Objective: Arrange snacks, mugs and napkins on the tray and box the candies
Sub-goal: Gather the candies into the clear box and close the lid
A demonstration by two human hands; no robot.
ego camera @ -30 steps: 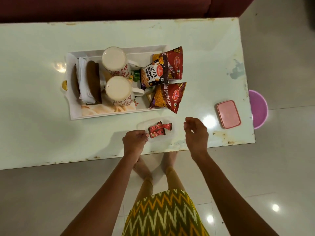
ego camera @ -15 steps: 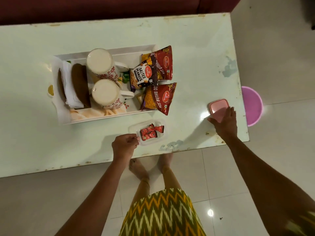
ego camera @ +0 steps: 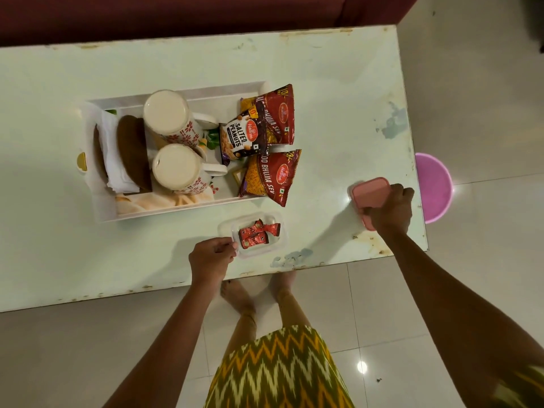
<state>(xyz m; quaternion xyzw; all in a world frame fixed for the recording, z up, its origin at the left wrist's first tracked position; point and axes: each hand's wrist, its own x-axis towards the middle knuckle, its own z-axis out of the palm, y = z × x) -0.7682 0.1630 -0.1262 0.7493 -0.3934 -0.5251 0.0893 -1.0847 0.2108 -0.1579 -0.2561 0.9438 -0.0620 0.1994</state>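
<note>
A clear plastic box point(ego camera: 278, 231) sits near the table's front edge with red candies point(ego camera: 256, 233) inside. My left hand point(ego camera: 212, 257) pinches the box's left rim. My right hand point(ego camera: 390, 209) grips the pink lid point(ego camera: 369, 194) at the table's right end, fingers curled over its far and near edges. The white tray point(ego camera: 176, 212) behind the box carries two mugs point(ego camera: 176, 169), folded napkins point(ego camera: 117, 160), a salted peanuts packet point(ego camera: 240, 139) and two red snack packets point(ego camera: 270, 176).
A pink stool point(ego camera: 434, 187) stands on the floor just past the table's right edge. A dark red sofa point(ego camera: 176, 16) runs along the far side of the table. My bare feet point(ego camera: 238, 297) show under the front edge.
My right hand swung from beside the candy box out to the pink lid and closed around it. The left hand has stayed on the box rim.
</note>
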